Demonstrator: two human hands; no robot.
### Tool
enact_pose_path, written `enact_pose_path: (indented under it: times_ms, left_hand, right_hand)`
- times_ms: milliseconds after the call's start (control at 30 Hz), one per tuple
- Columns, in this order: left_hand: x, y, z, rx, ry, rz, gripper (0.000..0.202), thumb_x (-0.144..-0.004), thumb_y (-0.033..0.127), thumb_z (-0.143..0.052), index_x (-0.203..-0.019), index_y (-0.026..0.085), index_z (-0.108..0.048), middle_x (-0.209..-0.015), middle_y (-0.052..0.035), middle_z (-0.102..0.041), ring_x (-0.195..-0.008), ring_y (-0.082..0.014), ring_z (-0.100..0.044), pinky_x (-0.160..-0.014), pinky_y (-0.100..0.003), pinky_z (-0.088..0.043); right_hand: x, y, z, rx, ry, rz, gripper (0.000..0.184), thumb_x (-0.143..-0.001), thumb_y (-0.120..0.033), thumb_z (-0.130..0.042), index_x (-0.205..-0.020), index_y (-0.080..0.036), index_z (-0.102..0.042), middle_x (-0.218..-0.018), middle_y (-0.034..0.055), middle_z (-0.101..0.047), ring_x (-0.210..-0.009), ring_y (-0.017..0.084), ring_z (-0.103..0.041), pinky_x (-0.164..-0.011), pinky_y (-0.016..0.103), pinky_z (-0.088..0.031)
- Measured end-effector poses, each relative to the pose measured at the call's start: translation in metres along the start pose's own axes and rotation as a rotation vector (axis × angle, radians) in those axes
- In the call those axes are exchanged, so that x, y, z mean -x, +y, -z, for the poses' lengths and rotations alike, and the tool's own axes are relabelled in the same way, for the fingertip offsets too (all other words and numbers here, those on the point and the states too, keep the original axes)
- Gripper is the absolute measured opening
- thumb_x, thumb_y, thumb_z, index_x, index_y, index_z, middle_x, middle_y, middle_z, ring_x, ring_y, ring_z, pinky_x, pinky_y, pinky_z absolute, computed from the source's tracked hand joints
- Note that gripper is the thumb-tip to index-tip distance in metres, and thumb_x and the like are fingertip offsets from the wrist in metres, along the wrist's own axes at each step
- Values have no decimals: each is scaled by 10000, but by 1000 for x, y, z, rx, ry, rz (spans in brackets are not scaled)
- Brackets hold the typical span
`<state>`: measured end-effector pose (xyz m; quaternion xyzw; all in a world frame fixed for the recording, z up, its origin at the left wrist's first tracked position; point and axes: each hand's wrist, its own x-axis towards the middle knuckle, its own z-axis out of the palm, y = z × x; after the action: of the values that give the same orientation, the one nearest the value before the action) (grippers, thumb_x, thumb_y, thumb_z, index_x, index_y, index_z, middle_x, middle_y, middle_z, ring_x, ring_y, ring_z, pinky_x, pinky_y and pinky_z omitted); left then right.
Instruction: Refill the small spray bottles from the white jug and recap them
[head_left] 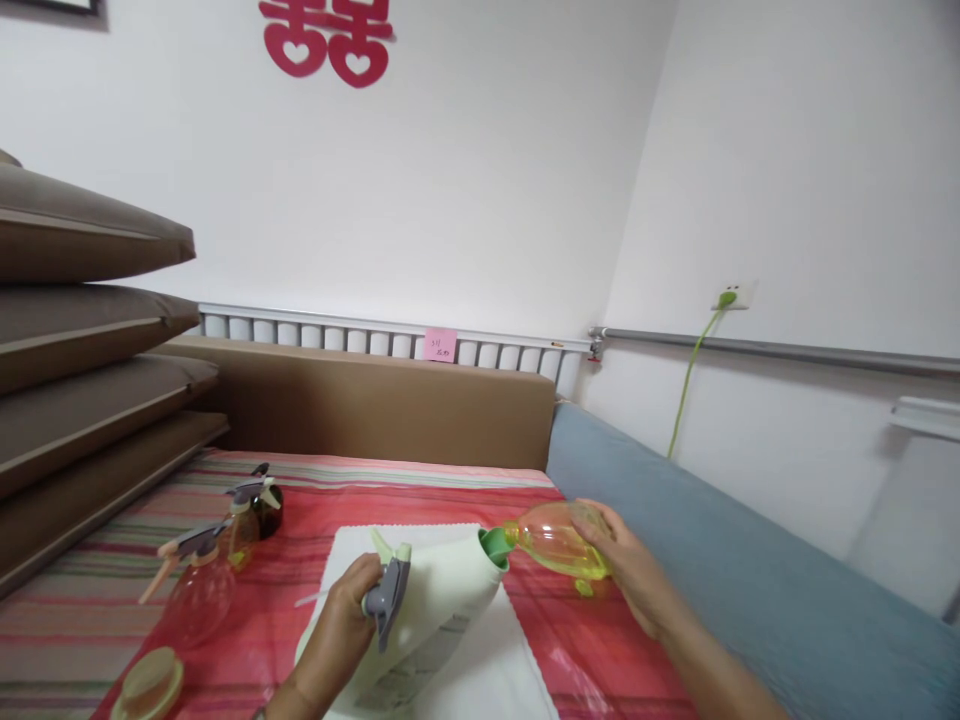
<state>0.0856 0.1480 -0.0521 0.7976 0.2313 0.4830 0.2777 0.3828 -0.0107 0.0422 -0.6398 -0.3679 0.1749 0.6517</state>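
My right hand [604,530] is wrapped around the base end of a clear yellow bottle [556,538], which lies nearly level with yellow liquid inside. Its neck meets the green mouth [495,546] of a large pale green jug [435,610] that leans to the right. Closed fingers of my left hand [349,610] hold a grey trigger spray head [390,600] in front of the jug; a thin pale tube sticks out to the left. Whether this hand also grips the jug's handle I cannot tell.
At left stand a clear pink-looking spray bottle [201,598], a small yellowish one [241,532] and a dark one [268,510]. A cream round lid [150,682] lies near the front. A white cloth [510,650] covers part of the red sheet. Cushions [90,320] are stacked left; a blue side panel [720,560] bounds the right.
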Motion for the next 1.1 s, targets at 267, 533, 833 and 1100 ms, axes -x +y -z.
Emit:
enact_pose_path:
  times_ms: [267,533,833,1100]
  left_hand:
    - [-1,6,4,89,-72,56,156,-691,138,-491,-694,187,-640,-746,-49,-601,-729,-206,-547,-665,-285,-432]
    - [2,3,4,10,-16,13,189,-670,69,-465,-608,193,-592,-661,-15,-545,-637,-168,-483,-608,-251,-396]
    - [4,4,8,-5,-37,17,187,-689,52,-457,-625,184,-573,-676,-7,-545,-653,-160,-493,-611,-241,-385]
    - [8,-1,11,22,-14,49,165,-684,83,-478,-613,189,-582,-665,-6,-566,-661,-170,-522,-630,-251,-416]
  right_hand:
    - [-10,-25,-2,206,-84,57,630,-580,-522,-715,-1100,-218,-533,-1078,86,-657,-1013,293,-597,-910,402,-437]
    - [-6,-53,-15,513,-122,191,594,-619,-465,-680,-1140,-224,-524,-1076,74,-641,-988,289,-589,-887,403,-432]
    - [-4,-78,-32,723,-288,437,637,-616,-392,-724,-1203,-240,-528,-1243,86,-553,-1142,299,-489,-986,434,-352]
    - [14,-117,-59,996,-635,674,657,-673,-410,-697,-1278,-272,-481,-1342,96,-452,-1209,289,-423,-1005,447,-357]
